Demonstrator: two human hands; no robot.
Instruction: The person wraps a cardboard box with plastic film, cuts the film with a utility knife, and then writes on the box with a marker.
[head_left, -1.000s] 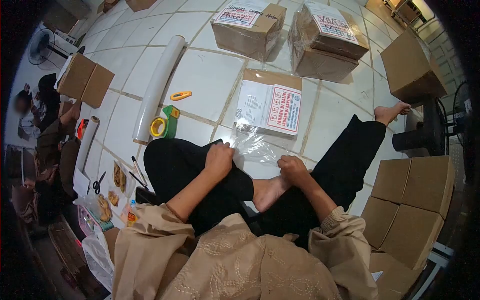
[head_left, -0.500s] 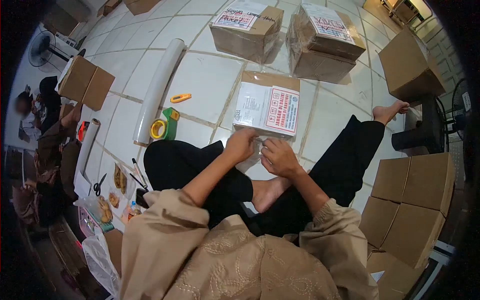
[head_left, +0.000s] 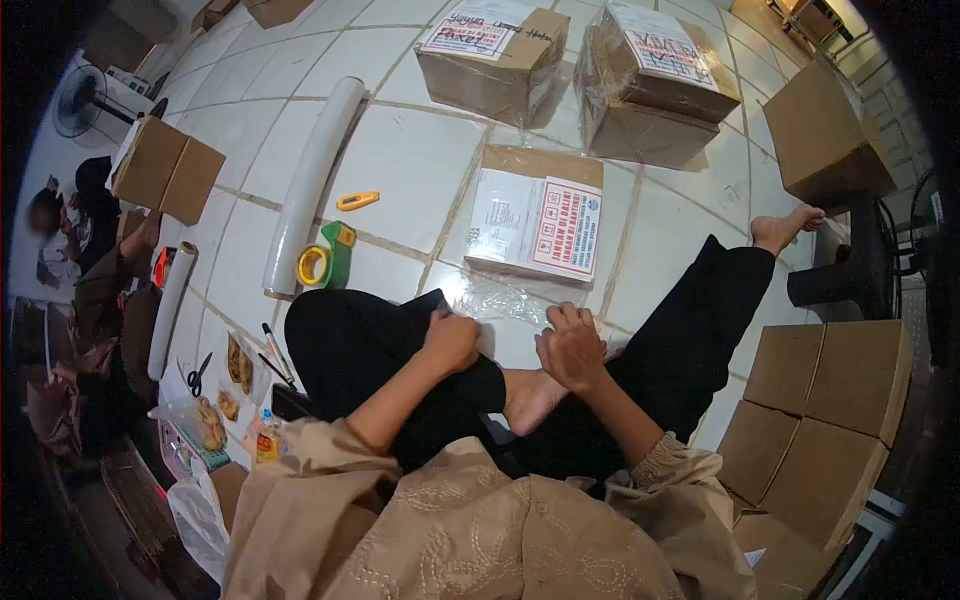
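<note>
A cardboard box (head_left: 535,215) with a white paper and a red-printed label lies on the tiled floor in front of me. From its near side, clear plastic film (head_left: 508,298) spreads toward me, between my hands. My left hand (head_left: 452,342) is closed on the film's left edge, above my bent knee. On the other side my right hand (head_left: 572,346) grips the film with curled fingers, over my bare foot. The fingertips of both hands are partly hidden.
Left of the box lie a plastic film roll (head_left: 315,190), an orange cutter (head_left: 358,201) and a green tape dispenser (head_left: 330,258). Wrapped boxes (head_left: 490,75) stand behind; stacked cartons (head_left: 815,420) rise at right. Scissors (head_left: 199,375) lie left. Another person (head_left: 95,220) sits far left.
My hands have moved apart, the left one leftward and both slightly toward me. The film between them is now spread wider in front of the box.
</note>
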